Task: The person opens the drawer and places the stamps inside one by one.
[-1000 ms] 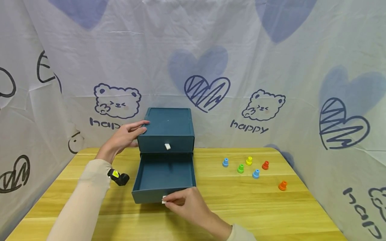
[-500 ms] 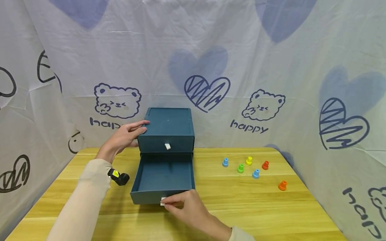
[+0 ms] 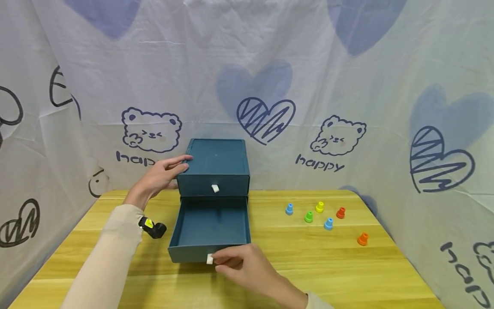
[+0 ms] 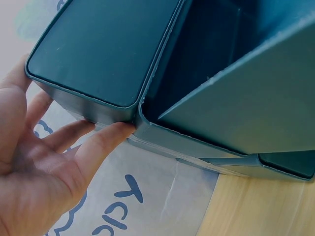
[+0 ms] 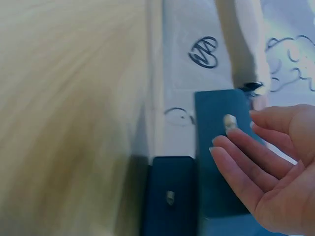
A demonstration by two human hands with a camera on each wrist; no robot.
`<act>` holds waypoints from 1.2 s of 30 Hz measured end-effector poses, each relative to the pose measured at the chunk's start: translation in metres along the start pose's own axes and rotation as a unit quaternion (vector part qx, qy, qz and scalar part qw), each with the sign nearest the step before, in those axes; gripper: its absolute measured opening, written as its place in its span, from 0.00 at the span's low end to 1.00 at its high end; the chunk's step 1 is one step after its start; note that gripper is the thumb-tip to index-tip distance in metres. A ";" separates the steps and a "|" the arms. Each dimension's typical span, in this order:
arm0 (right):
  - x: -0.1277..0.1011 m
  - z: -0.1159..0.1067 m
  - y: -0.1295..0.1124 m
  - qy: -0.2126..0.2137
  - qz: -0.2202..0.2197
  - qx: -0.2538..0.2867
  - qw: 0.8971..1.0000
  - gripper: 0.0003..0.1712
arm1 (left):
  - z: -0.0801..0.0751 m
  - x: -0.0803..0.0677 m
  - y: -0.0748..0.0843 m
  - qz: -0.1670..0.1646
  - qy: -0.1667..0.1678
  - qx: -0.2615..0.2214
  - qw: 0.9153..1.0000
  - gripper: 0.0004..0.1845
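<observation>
A dark teal drawer cabinet stands at the back of the table. Its middle drawer is pulled out, while the top drawer and the bottom drawer are closed. My left hand rests against the cabinet's upper left side, its fingers extended along the casing in the left wrist view. At the white pull of the middle drawer is my right hand. Its thumb and fingers are spread apart in the right wrist view, beside the pull; whether a fingertip touches it, I cannot tell.
Several small coloured pegs stand on the right of the wooden table, among them a green peg and an orange peg. A black wrist camera is strapped to the left wrist. A patterned cloth hangs behind.
The middle drawer came out slightly between the earlier frames. Since then, my right thumb and fingers have loosened from its pull and shifted a little right. The left hand stays in place.
</observation>
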State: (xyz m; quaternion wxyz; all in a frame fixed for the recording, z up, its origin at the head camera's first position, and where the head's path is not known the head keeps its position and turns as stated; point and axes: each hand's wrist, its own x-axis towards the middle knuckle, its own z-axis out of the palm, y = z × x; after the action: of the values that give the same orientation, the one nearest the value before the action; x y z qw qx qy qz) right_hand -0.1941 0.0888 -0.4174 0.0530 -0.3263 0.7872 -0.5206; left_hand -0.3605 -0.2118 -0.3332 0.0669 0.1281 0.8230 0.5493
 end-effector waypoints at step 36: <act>-0.018 -0.125 -0.005 0.100 0.024 -0.133 0.986 0.12 | -0.001 0.000 -0.001 0.000 -0.005 -0.001 1.000 0.32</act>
State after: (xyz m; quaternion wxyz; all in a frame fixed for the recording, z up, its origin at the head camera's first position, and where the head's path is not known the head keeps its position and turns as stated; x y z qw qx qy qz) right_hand -0.2309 0.1957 -0.3614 -0.0575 -0.2581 0.8584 -0.4396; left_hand -0.3612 -0.2128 -0.3337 0.0717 0.1305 0.8220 0.5498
